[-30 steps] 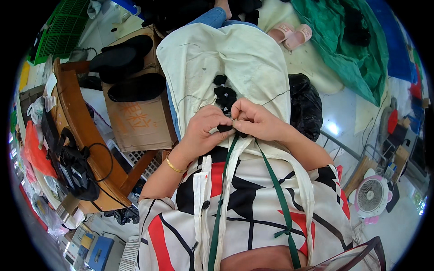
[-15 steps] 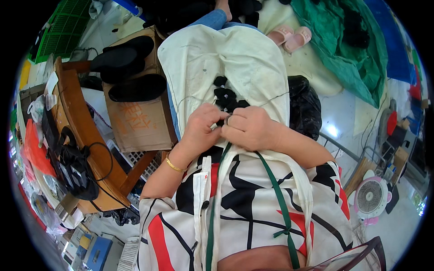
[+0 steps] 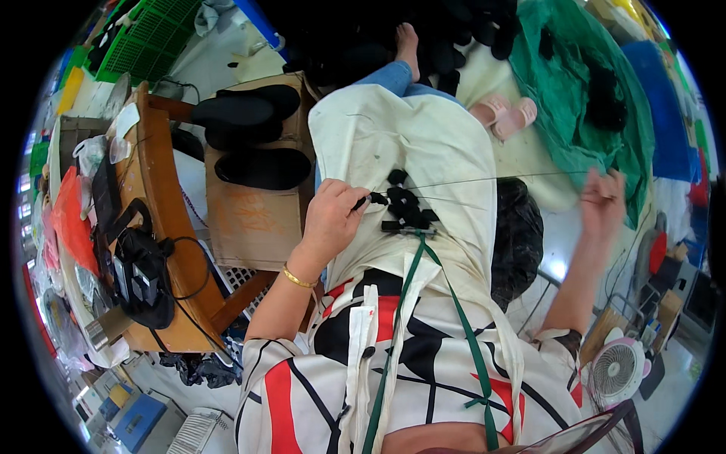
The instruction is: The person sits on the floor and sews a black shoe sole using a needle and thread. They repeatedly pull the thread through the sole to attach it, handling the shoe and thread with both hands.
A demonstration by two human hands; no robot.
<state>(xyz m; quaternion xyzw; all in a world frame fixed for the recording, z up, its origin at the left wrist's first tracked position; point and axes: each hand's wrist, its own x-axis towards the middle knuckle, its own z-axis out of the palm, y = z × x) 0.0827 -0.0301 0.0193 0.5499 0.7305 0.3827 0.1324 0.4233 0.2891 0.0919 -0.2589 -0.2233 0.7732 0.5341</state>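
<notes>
My left hand point(image 3: 330, 221) is closed, pinching a small black fabric piece point(image 3: 374, 199) between thumb and fingertips above my lap. A thin dark thread point(image 3: 499, 179) runs from that side, taut, out to my right hand point(image 3: 603, 198). That hand is raised far to the right, blurred, its fingers drawn together on the thread's end; whether a needle is in them cannot be made out. Several small black fabric pieces with light bands point(image 3: 403, 203) lie in a cluster on the cream apron point(image 3: 446, 144) over my knees. A green ribbon point(image 3: 414, 265) hangs down close to them.
At left, black shoe-shaped items point(image 3: 263, 168) rest on a cardboard box point(image 3: 253, 234), beside a wooden frame point(image 3: 162, 250). To the right are a black plastic bag point(image 3: 516, 234), pink slippers point(image 3: 514, 119), a green sheet point(image 3: 560, 98) and a fan point(image 3: 614, 367).
My hands, close together before, are now apart. The right one has swung far out to the right, drawing the thread straight; the left has moved slightly aside with the black piece. The view has shifted.
</notes>
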